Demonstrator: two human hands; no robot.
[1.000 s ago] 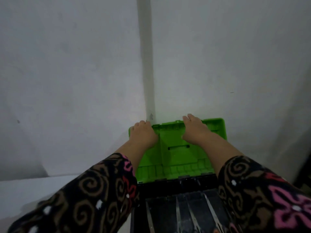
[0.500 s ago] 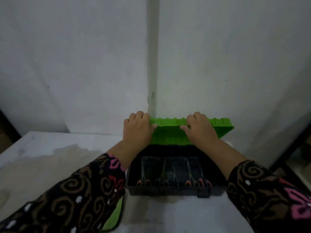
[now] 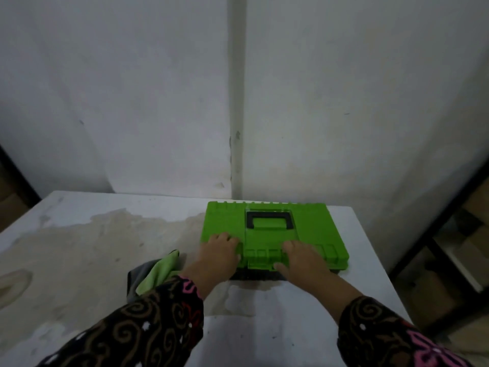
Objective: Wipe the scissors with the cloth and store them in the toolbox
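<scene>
The toolbox lies on the white table with its bright green lid down flat and a black carry handle on top. My left hand presses on the lid's front left part, fingers spread. My right hand rests on the front right part, with the thumb at the front latch edge. The scissors are hidden inside the box. A green and grey cloth lies crumpled on the table just left of my left wrist.
The white table carries pale stains on its left half and a damp patch in front of the box. White walls meet in a corner behind. A dark metal shelf frame with cardboard boxes stands right of the table.
The green lid has swung down from upright to flat on the box, with both hands following it forward and down. The scissors seen inside the tray are now covered.
</scene>
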